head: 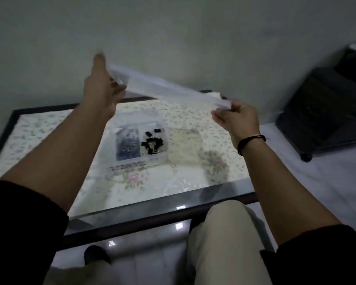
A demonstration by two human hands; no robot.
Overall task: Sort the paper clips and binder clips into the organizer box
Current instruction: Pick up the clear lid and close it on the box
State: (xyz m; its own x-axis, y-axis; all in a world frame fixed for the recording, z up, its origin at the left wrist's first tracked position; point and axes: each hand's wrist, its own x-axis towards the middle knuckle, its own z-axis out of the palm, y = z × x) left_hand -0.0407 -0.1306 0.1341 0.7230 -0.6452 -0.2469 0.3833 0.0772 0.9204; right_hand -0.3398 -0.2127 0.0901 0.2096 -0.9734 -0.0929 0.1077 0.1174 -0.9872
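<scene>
Overhead, left hand and right hand pinch a clear lid shut-fingered above the box; black crate at right.

A: Where's the box?
B: Mid-table; clear plastic, lidless, split into compartments.
A: And the binder clips?
B: Black; heaped loosely in the right compartment; one or two lie apart at its far corner.
A: Paper clips?
B: A dark, blurred mass filling the left compartment; single clips can't be made out.
</scene>
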